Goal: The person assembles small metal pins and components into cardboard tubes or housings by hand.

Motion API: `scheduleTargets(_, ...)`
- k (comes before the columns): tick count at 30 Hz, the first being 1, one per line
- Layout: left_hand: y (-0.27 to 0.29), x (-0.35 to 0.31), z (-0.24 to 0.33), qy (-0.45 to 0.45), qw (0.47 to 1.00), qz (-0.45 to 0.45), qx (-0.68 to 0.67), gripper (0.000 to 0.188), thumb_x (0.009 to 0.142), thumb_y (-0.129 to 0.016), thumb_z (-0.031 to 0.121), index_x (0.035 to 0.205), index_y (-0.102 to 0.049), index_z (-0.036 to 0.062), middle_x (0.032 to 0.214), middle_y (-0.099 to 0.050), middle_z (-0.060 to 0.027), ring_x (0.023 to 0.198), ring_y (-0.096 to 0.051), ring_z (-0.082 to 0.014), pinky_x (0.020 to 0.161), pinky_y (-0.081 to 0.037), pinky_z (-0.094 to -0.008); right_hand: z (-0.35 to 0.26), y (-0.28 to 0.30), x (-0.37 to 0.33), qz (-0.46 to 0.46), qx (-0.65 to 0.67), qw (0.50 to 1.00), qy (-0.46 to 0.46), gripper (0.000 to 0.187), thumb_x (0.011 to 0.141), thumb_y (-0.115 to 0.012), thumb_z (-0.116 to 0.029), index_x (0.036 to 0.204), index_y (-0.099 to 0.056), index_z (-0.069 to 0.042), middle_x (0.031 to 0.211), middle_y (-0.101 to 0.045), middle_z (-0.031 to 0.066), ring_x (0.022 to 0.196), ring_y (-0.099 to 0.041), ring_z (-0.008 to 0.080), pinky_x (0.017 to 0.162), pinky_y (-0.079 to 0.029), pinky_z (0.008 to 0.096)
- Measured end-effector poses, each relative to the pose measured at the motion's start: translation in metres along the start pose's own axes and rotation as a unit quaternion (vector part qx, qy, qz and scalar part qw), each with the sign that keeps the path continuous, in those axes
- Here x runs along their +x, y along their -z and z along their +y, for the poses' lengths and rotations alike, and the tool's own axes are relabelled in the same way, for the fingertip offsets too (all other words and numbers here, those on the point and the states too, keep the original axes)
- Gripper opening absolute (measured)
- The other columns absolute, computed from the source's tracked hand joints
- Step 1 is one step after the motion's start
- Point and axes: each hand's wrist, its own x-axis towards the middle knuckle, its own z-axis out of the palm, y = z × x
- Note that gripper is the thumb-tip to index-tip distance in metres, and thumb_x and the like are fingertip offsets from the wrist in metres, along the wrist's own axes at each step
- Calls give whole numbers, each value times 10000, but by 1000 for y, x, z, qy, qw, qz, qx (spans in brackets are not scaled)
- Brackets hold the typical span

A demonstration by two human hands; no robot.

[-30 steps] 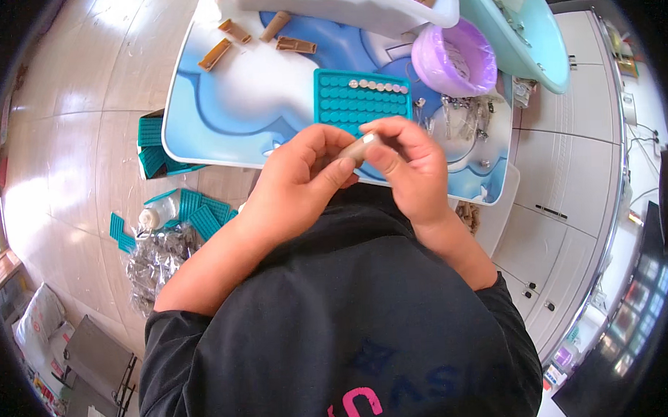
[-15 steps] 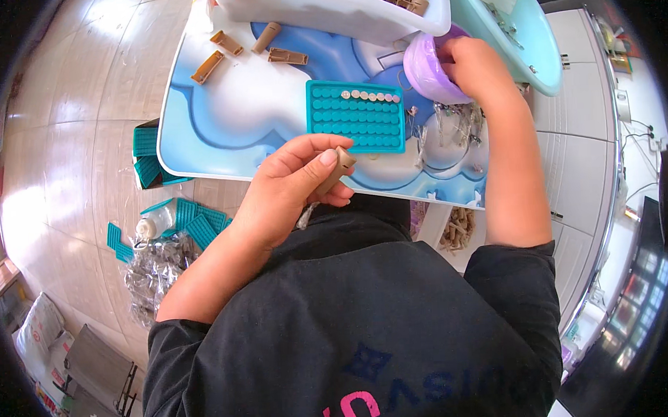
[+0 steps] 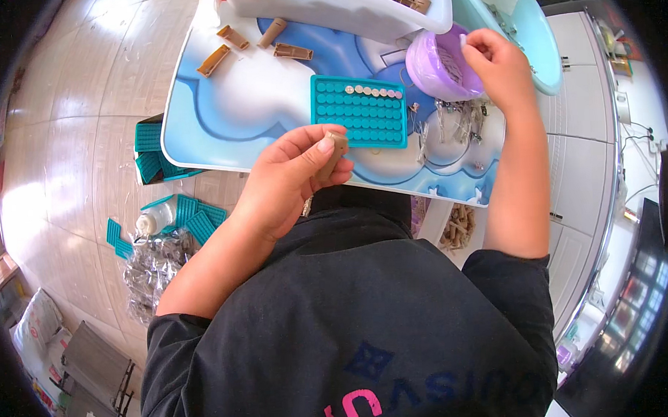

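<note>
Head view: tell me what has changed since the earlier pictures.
The right hand let go of the brown piece, reached forward and right into the purple basin, then drew out to its rim, apparently pinching a small pale piece. The left hand kept its hold; the teal tray stayed put.

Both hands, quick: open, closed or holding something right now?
Left hand: closed, holding a tan piece.
Right hand: fingers curled closed at the purple bowl; whether it holds anything cannot be told.
</note>
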Motion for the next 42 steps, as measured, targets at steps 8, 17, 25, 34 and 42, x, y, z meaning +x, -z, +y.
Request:
scheduleTargets(8, -12, -2, 3, -48, 996, -49, -52, 338, 967, -433, 189, 1241, -459, -7, 1253, -519, -168, 1041, -590, -249, 869, -497, -320, -65, -36, -95, -109, 394, 912, -32, 78, 814, -661, -69, 854, -638, -6, 758, -598, -7, 682, -528, 72, 628, -417, 205)
scheduleTargets(17, -9, -1, -3, -28, 989, -71, -128, 313, 967, -434, 181, 1213, -476, -8, 1233, -531, -166, 1075, -578, -247, 919, -479, -335, -75, -71, -118, 61, 290, 943, 151, 62, 773, -676, -26, 819, -637, -14, 725, -576, 67, 610, -536, 158, 527, -409, 254)
scheduleTargets(25, -10, 0, -4, -39, 988, -79, -124, 285, 953, -470, 151, 1175, -499, -25, 1154, -577, -176, 1042, -598, -237, 933, -470, -339, -72, -74, -124, 8, 326, 935, 140, 53, 767, -649, 9, 815, -627, 1, 747, -591, 91, 629, -572, 185, 551, -435, 271)
scheduleTargets(34, -11, -1, -5, -30, 995, -52, -82, 256, 941, -505, 148, 1128, -528, -25, 1084, -608, -150, 999, -610, -223, 922, -475, -330, -76, -72, -129, -76, 523, 847, -61, 80, 852, -640, -61, 876, -635, 15, 836, -661, 44, 747, -593, 66, 653, -485, 207)
scheduleTargets(42, -12, -2, -7, -56, 998, -20, -4, 266, 900, -592, 161, 1100, -549, -9, 1036, -626, -98, 948, -618, -176, 884, -486, -304, -86, -75, -134, 19, 320, 944, 78, 69, 842, -645, -48, 874, -619, 7, 786, -652, 43, 711, -599, 78, 614, -480, 220)
